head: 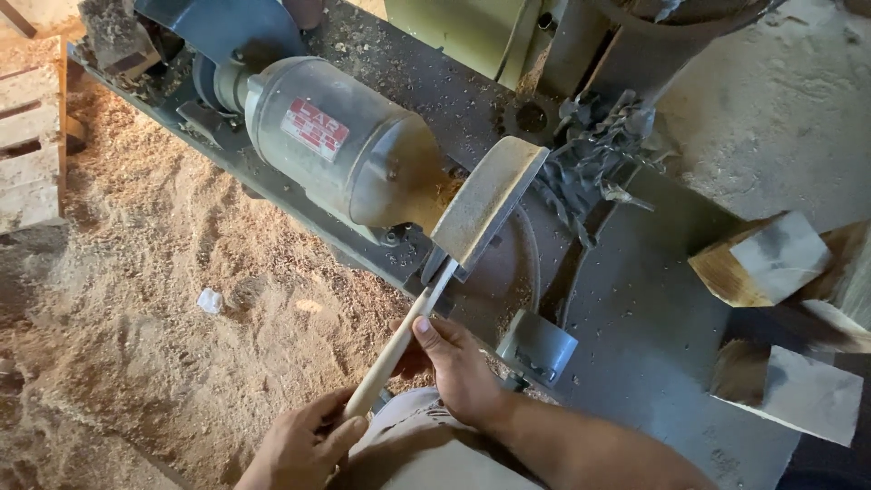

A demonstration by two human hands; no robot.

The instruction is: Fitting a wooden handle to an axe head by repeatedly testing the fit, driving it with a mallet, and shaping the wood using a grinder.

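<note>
We hold a wooden stick [399, 340] at the sanding disc [504, 272].
Both grips closed on it: left hand [304, 445], right hand [458, 367]; red rectangular label [315, 130] on grey motor [336, 141].

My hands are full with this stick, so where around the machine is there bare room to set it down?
The grey metal table is bare between the sanding disc and the wood blocks. The sawdust floor left of the motor is open. Around the drill bits it is crowded.

Pale wooden stick [392, 349], tilted, tip against spinning sanding disc [504, 263]
</note>
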